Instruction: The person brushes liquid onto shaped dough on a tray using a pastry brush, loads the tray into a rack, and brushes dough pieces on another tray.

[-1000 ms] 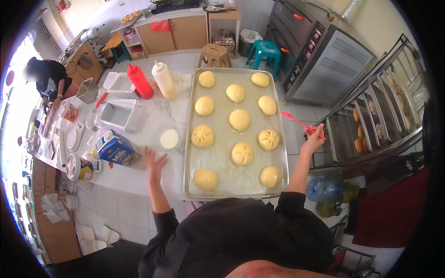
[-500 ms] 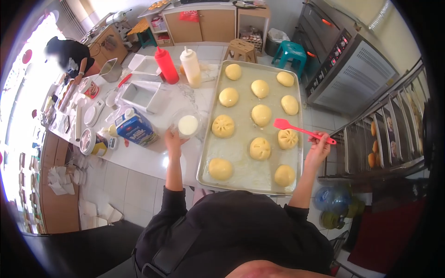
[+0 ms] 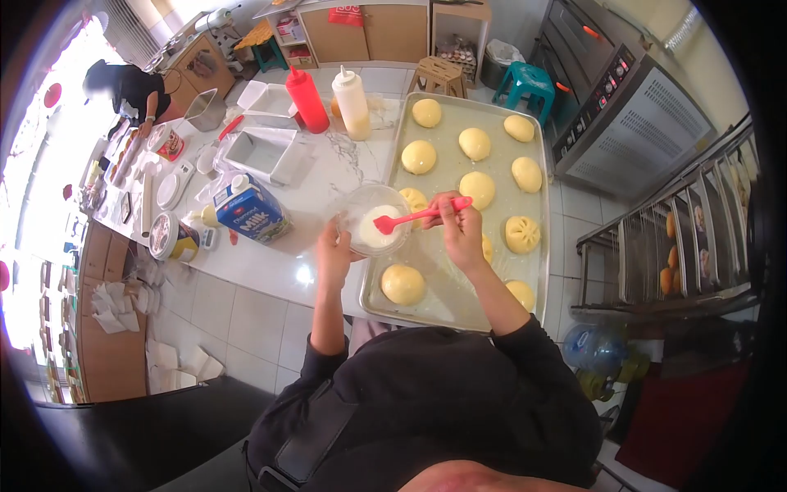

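My left hand (image 3: 334, 252) grips the side of a clear plastic bowl (image 3: 354, 215) with white liquid in it, raised near the left edge of the baking tray (image 3: 534, 262). In my right hand (image 3: 459, 227) is a red pastry brush (image 3: 410, 217), its head dipped into the liquid. Round yellow dough buns (image 3: 419, 157) sit spaced out on the tray. A bun with a slit pattern (image 3: 522, 234) lies to the right of my right hand. My right hand and forearm partly hide other buns beneath.
Left on the marble table stand a milk carton (image 3: 250, 209), a red squeeze bottle (image 3: 307, 102), a white squeeze bottle (image 3: 352, 105) and a loaf tin (image 3: 261, 156). Another person (image 3: 131, 94) is at the far left. A tray rack (image 3: 672, 238) and an oven (image 3: 631, 107) stand right.
The brush has moved left from above the tray into the bowl. My left hand has brought the bowl rightward, toward the tray's edge.
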A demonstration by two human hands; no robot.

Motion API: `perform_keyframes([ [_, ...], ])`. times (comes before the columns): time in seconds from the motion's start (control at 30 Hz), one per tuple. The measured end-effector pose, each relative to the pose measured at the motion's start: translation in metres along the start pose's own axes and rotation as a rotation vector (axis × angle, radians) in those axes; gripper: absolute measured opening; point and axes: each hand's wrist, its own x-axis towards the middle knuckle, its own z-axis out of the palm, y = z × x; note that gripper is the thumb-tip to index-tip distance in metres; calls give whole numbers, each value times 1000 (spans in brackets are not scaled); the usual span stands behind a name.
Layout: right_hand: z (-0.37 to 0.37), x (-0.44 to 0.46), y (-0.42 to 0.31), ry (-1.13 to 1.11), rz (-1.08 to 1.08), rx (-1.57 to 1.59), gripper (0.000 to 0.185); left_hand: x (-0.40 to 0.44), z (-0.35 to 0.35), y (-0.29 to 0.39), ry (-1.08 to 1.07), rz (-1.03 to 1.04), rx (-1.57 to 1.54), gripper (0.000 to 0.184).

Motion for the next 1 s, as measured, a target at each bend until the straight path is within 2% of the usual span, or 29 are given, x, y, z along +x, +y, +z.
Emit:
perform_keyframes([
  [0.27,-18,2,-6,90,-10,-21,30,0,16,4,-39,0,62,41],
  [0.8,-59,24,3,170,119,54,31,15,39,4,-60,-13,89,43],
  [1.0,-132,58,15,300,250,392,25,27,52,-3,-50,-19,40,43],
])
